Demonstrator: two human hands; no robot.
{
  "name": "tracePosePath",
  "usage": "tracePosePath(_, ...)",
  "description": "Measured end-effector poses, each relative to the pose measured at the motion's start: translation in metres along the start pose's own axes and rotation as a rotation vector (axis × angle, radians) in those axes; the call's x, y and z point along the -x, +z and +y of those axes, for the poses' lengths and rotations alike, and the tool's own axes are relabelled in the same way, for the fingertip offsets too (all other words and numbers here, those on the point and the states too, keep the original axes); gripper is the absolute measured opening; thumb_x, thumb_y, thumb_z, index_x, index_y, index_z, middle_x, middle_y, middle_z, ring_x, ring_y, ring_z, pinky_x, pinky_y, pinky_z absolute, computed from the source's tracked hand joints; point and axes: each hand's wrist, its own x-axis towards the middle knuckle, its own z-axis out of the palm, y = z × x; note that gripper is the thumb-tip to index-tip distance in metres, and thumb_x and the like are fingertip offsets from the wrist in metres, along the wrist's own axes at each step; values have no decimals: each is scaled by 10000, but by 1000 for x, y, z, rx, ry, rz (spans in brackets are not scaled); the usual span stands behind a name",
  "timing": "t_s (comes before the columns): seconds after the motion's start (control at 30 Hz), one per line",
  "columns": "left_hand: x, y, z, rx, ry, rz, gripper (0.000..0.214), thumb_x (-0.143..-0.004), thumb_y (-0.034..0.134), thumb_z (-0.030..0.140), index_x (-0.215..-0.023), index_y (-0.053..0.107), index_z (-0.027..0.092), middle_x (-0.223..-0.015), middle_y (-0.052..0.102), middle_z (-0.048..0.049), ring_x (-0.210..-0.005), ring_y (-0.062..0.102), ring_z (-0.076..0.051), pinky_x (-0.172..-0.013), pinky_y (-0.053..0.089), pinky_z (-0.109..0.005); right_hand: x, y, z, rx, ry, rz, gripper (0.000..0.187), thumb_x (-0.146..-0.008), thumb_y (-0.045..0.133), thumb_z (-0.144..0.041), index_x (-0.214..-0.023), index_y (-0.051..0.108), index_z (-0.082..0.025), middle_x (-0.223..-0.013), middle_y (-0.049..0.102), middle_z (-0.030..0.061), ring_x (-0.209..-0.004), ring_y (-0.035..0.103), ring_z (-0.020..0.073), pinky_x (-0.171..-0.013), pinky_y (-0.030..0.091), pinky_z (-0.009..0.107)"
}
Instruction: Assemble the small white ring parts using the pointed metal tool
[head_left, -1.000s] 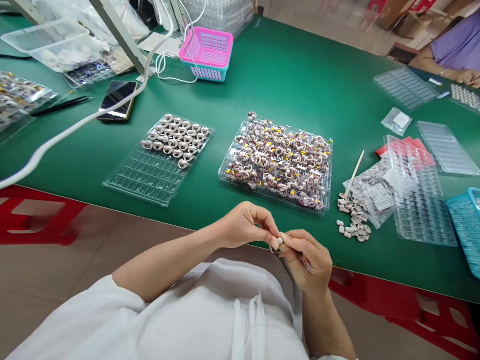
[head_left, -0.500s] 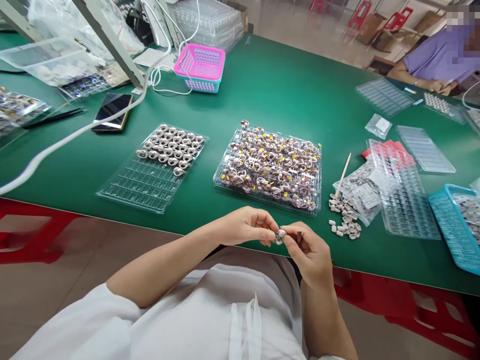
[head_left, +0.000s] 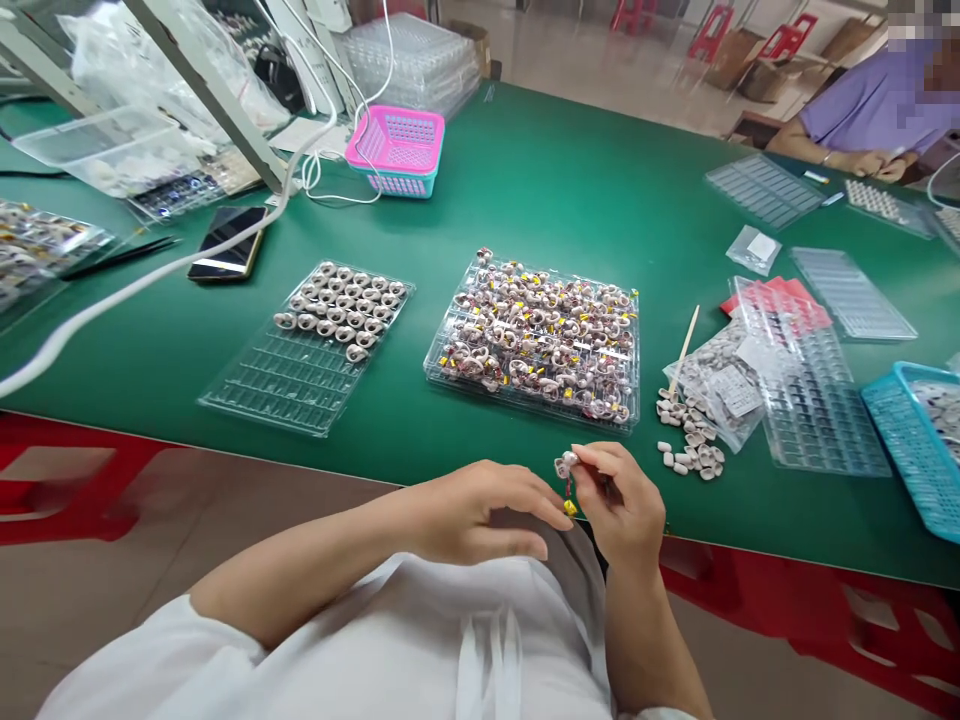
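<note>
My right hand [head_left: 621,500] pinches a small whitish earbud part [head_left: 563,465] between thumb and fingertips, just over the table's near edge. Thin reddish wires hang from it, ending in a yellow-taped piece [head_left: 570,507]. Just left of these wires is my left hand [head_left: 487,515], thumb and fingers apart, holding nothing. Beyond both hands lies a clear tray [head_left: 431,372] heaped with similar wired parts. To its left, another clear tray [head_left: 274,385] has rows of whitish ring-shaped pieces [head_left: 345,300] in its far half. Loose whitish shells [head_left: 694,435] lie right of my right hand.
A wooden stick [head_left: 686,345], a bag of shells [head_left: 716,385] and a clear tray [head_left: 817,400] lie right, beside a blue basket [head_left: 911,450]. A phone [head_left: 227,243], white cable [head_left: 97,305] and pink basket [head_left: 397,140] are left. A co-worker [head_left: 874,120] sits far right.
My left hand has let go of the earbud part, opened and moved down and left. The wires and yellow piece now hang free below my right hand, which still holds the part.
</note>
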Motion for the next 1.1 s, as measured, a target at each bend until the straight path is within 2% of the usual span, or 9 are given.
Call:
tracePosePath(0.1,-2,-6,-7,233,-134,162,197,-903,672,295,-1023,746,158,-1124,758,-137,-1064,702,-222,-947,528,-321,-3,-9,0,-39,-117,-19,363,-858,658,-54,-1134,700,-284,-980,698,36,-746,665,129,-534,508,214)
tracePosePath(0.17,-7,-10,-9,386,-245,278,211,-880,702,320,-993,726,144,-1044,765,-119,-980,712,-203,-879,548,-310,-6,-12,-1,-48,-216,-58,415,-853,654,-32,-1175,690,-290,-986,706,40,-768,667,134,-572,528,224)
tracePosePath(0.2,-10,-11,-9,457,-281,290,234,-855,732,323,-999,715,139,-1001,766,-106,-936,711,-190,-848,552,-301,-9,-13,-2,-50,-259,-84,429,-859,645,-32,-1198,682,-293,-986,709,43,-779,668,138,-605,542,238)
tracePosePath(0.3,-20,-15,-6,600,-340,155,306,-789,800,312,-1019,708,132,-897,763,-74,-809,697,-157,-784,551,-287,-21,-14,-6,-52,-357,-203,420,-909,594,-87,-1268,646,-300,-970,714,53,-777,663,153,-665,561,285)
tracePosePath(0.43,-30,-21,-2,679,-386,-13,248,-754,828,294,-906,721,130,-794,740,-45,-716,675,-131,-738,538,-263,-38,-18,-14,-31,-463,-330,401,-960,520,-134,-1314,606,-302,-968,725,61,-768,648,164,-686,560,316)
tracePosePath(0.67,-42,-22,-13,731,-433,-64,227,-696,859,285,-735,705,123,-713,724,-37,-678,691,-150,-718,559,-275,-44,-21,-14,-22,-413,-427,360,-963,527,-118,-1247,634,-313,-1020,717,46,-862,664,151,-757,570,292)
tracePosePath(0.8,-42,-16,-21,739,-436,125,220,-689,860,268,-779,731,115,-707,720,-34,-663,674,-132,-711,555,-264,-34,-19,-10,9,-339,-292,362,-951,512,-85,-1230,634,-280,-1032,680,66,-887,668,154,-729,580,282)
tracePosePath(0.93,-40,-10,-23,761,-426,368,274,-691,863,266,-888,752,112,-748,727,-39,-642,669,-121,-677,546,-251,-19,-11,-9,118,-194,-58,244,-898,643,-164,-1126,626,-251,-960,652,49,-702,626,125,-565,552,237)
tracePosePath(1.1,-42,-2,-20,745,-350,470,258,-707,858,274,-889,748,129,-790,734,-29,-716,696,-140,-742,561,-271,-7,11,-10,281,-187,97,196,-860,674,-157,-1027,597,-227,-889,666,55,-758,651,167,-600,569,273)
